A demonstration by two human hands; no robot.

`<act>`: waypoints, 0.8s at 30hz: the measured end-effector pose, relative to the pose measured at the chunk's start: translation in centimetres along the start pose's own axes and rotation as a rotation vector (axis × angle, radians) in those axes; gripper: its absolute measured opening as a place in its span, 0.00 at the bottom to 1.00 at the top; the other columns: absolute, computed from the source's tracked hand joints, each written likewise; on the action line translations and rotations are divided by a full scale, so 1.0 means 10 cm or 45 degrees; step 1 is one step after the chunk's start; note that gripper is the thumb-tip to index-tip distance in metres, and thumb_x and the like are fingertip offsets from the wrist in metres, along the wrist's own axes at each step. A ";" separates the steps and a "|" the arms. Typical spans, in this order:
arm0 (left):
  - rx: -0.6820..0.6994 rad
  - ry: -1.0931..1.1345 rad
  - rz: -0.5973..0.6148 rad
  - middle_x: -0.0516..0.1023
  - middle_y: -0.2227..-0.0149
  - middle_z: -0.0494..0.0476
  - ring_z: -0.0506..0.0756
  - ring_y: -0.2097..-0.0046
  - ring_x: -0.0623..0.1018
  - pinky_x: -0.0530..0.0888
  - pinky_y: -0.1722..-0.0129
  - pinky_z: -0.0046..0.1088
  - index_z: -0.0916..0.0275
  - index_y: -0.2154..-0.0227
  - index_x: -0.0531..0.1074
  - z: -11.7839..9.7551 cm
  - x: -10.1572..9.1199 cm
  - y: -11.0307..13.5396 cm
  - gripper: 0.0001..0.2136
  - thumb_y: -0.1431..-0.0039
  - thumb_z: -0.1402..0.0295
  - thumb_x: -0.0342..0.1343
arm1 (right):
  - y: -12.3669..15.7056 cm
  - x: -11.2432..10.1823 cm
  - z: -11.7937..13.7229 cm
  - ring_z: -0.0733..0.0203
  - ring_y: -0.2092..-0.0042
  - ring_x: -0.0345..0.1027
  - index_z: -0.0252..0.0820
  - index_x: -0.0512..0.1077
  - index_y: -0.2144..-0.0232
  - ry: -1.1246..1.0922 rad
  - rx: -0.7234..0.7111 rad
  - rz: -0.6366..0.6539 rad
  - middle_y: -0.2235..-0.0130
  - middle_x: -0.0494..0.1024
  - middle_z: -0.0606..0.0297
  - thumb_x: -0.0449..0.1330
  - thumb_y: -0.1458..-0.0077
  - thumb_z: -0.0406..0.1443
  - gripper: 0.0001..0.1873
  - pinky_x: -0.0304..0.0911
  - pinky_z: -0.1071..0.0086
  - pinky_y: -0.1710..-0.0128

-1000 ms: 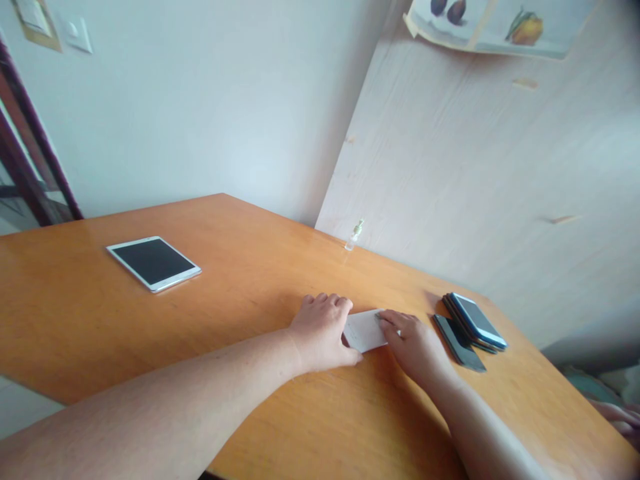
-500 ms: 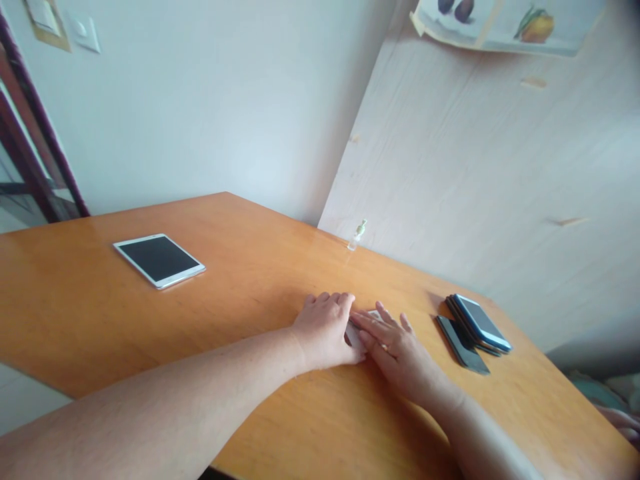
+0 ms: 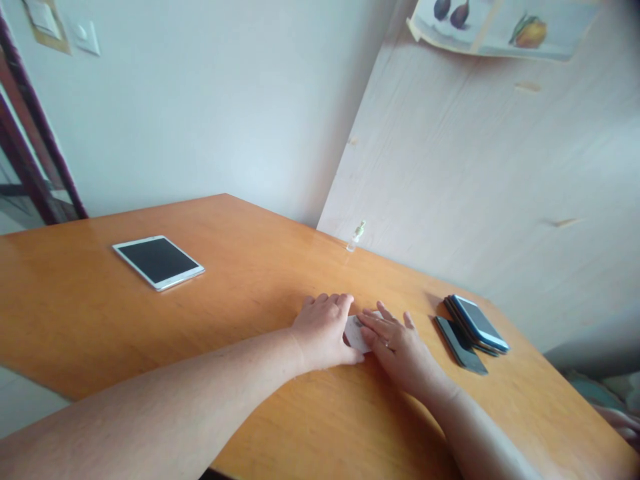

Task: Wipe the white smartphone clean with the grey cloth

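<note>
A small, flat, whitish thing with faint grey marks (image 3: 356, 335) lies low over the table between my hands; its kind is not clear. My left hand (image 3: 327, 331) curves around its left end, thumb on the near side and fingers on the far side. Over its right part rests my right hand (image 3: 395, 343), fingers stretched out and partly spread across the top. Those fingers hide much of the thing's surface.
On the wooden table (image 3: 240, 247), a white tablet (image 3: 159, 260) lies at left. A small clear pump bottle (image 3: 356, 237) stands by the back edge. Right of my hands are stacked phones (image 3: 480, 323) and a dark phone (image 3: 461, 347). A pale board (image 3: 450, 167) leans behind.
The right hand's fingers have shifted slightly right across the whitish thing, so more of its marked surface shows. My left hand stays nearly still around its left end.
</note>
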State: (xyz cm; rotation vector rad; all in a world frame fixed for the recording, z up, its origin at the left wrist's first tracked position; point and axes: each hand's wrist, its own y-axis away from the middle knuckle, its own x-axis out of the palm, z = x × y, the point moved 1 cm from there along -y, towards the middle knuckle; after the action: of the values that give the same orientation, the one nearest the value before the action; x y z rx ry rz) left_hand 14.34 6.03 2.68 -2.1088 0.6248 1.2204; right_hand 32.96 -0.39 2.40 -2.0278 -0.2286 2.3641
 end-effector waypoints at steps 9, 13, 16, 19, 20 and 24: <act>0.003 -0.016 0.022 0.74 0.49 0.65 0.68 0.47 0.72 0.67 0.48 0.48 0.60 0.47 0.62 0.01 0.00 0.00 0.38 0.60 0.47 0.65 | 0.00 -0.06 -0.26 0.43 0.35 0.54 0.49 0.74 0.51 0.188 0.246 -0.158 0.46 0.76 0.62 0.48 0.35 0.39 0.18 0.35 0.31 0.39; 0.008 -0.007 -0.003 0.74 0.50 0.64 0.67 0.49 0.73 0.68 0.50 0.47 0.60 0.49 0.63 0.02 0.02 -0.01 0.36 0.60 0.48 0.64 | 0.04 -0.07 -0.03 0.50 0.38 0.61 0.51 0.75 0.54 0.063 -0.040 -0.097 0.47 0.77 0.64 0.49 0.36 0.36 0.16 0.45 0.43 0.38; 0.013 0.000 -0.009 0.74 0.50 0.64 0.67 0.49 0.73 0.68 0.50 0.46 0.60 0.49 0.63 0.02 0.01 -0.01 0.36 0.60 0.48 0.65 | 0.03 -0.09 -0.04 0.53 0.43 0.66 0.52 0.76 0.57 0.020 -0.154 -0.097 0.50 0.78 0.65 0.51 0.37 0.37 0.14 0.51 0.52 0.41; 0.016 -0.010 0.001 0.74 0.50 0.64 0.68 0.49 0.73 0.68 0.50 0.48 0.61 0.50 0.64 0.01 -0.01 0.00 0.35 0.60 0.48 0.65 | -0.03 -0.10 -0.34 0.54 0.52 0.70 0.48 0.78 0.62 0.105 0.052 -0.178 0.58 0.80 0.62 0.54 0.39 0.38 0.12 0.59 0.60 0.50; 0.016 -0.011 0.005 0.74 0.50 0.64 0.68 0.49 0.73 0.68 0.50 0.48 0.61 0.50 0.64 0.01 -0.01 0.00 0.35 0.60 0.48 0.65 | -0.04 -0.11 -0.44 0.54 0.55 0.70 0.48 0.78 0.63 0.140 0.138 -0.195 0.61 0.80 0.61 0.53 0.39 0.38 0.13 0.60 0.62 0.52; 0.023 -0.010 0.007 0.74 0.50 0.64 0.68 0.48 0.72 0.67 0.49 0.48 0.61 0.50 0.64 0.00 -0.01 0.00 0.36 0.60 0.48 0.65 | -0.05 -0.12 -0.47 0.55 0.59 0.69 0.48 0.78 0.64 0.211 0.256 -0.205 0.65 0.78 0.62 0.53 0.40 0.38 0.12 0.58 0.64 0.57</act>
State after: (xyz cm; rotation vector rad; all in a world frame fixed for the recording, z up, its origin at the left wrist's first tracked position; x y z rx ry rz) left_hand 14.27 6.10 2.80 -2.0876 0.6358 1.2213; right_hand 37.79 0.39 2.96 -2.0130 -0.1384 2.0247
